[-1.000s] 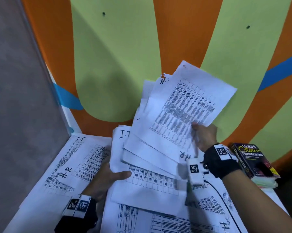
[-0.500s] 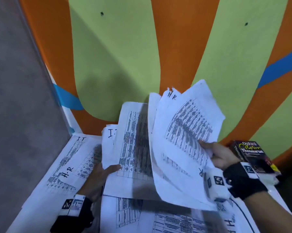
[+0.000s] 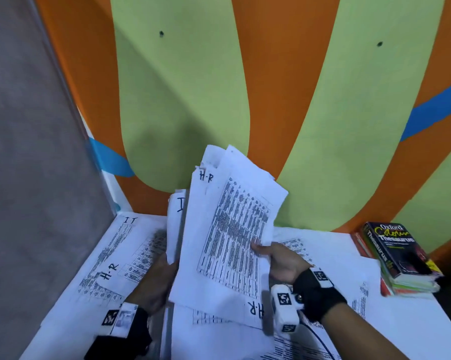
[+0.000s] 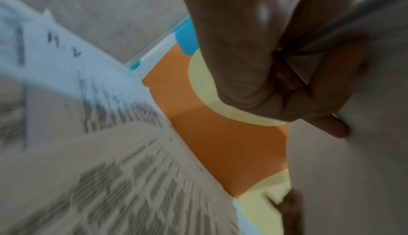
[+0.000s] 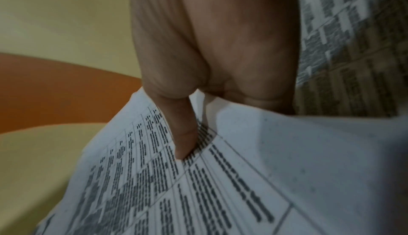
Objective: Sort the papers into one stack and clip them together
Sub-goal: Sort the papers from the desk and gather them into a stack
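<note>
Both hands hold one bundle of papers (image 3: 227,237) raised up above the desk (image 3: 390,331), in front of the orange and green wall (image 3: 182,100). The bundle stands nearly upright and its sheets are not yet even: the corners at the top fan out, and one narrower sheet marked "I" sticks out on the left side of the bundle.

The left hand (image 3: 156,281) grips the left lower edge of the bundle; in the left wrist view the fingers (image 4: 326,123) are curled around the paper edge, with the thumb on the near side. The right hand (image 3: 281,261) pinches the right edge of the bundle. In the right wrist view its thumb (image 5: 181,134) presses on the printed table of the front sheet, and the other fingers are hidden behind the paper. The front sheet has "H-R" written by hand at its lower end, and a sheet behind it shows "H-R" at the top.

Under the bundle more loose sheets (image 3: 120,258) lie flat on the desk, one to the left of the bundle marked "IT" and "H-R". To the right of the bundle, well apart from it, a stack of books (image 3: 398,258) lies at the desk's far right side, with an Oxford thesaurus on top.
</note>
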